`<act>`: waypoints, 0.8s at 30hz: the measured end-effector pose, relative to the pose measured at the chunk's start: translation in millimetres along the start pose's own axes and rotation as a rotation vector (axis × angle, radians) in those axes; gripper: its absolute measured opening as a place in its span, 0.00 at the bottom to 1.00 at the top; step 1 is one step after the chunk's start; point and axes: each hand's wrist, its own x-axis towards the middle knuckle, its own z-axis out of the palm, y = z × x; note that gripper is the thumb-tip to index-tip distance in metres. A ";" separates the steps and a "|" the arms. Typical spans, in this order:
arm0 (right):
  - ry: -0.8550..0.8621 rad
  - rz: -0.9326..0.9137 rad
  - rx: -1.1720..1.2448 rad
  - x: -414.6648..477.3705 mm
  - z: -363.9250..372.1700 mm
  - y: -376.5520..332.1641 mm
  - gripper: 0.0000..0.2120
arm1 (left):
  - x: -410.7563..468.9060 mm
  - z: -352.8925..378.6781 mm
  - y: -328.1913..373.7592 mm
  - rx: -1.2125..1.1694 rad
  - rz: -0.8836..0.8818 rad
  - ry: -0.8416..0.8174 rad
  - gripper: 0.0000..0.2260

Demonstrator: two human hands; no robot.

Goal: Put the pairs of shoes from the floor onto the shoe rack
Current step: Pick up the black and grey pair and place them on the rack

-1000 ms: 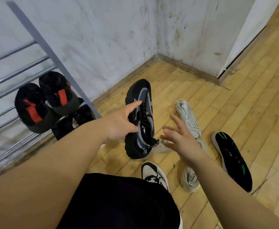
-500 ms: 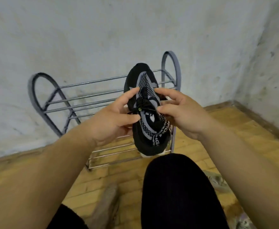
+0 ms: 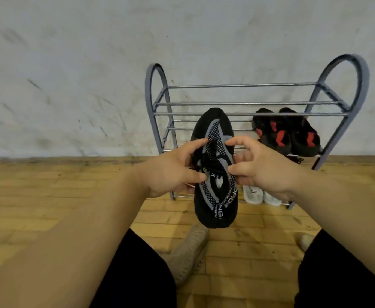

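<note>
A black and grey shoe (image 3: 215,196) hangs in the air in front of the grey metal shoe rack (image 3: 248,103), toe pointing at the rack. My left hand (image 3: 171,172) grips its left side and my right hand (image 3: 260,167) grips its right side, fingers curled over the laces. A black and red pair of shoes (image 3: 286,134) sits on the rack's middle shelf at the right. A white pair (image 3: 260,195) rests on the bottom shelf, partly hidden by my right hand.
A beige shoe (image 3: 188,252) lies on the wooden floor between my black-clad knees. Another pale shoe tip (image 3: 305,241) shows by my right knee. The rack stands against a scuffed white wall (image 3: 71,74).
My view has swung from the corner to the rack. The black and grey shoe went from my left hand alone to both hands and now hangs before the rack's left part.
</note>
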 end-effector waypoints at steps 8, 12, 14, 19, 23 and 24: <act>0.012 -0.276 0.138 28.3 84.3 -51.3 0.22 | -72.6 -56.7 17.8 -0.135 0.305 0.381 0.33; -0.164 -0.288 -0.089 43.4 166.8 -83.6 0.24 | -140.9 -85.8 -33.2 -0.395 0.385 0.603 0.31; -0.281 -0.254 -0.330 46.5 219.6 -84.6 0.26 | -178.6 -94.0 -75.2 -0.474 0.343 0.706 0.32; -0.603 -0.255 -0.820 41.0 345.1 -58.2 0.31 | -258.8 -90.7 -185.3 -0.700 0.222 0.878 0.33; -0.659 -0.040 -0.836 54.2 384.7 -8.5 0.29 | -276.2 -84.8 -248.1 -0.807 0.123 0.933 0.31; -0.647 0.035 -0.812 56.9 384.9 5.5 0.29 | -273.4 -83.5 -258.0 -0.826 0.092 0.929 0.31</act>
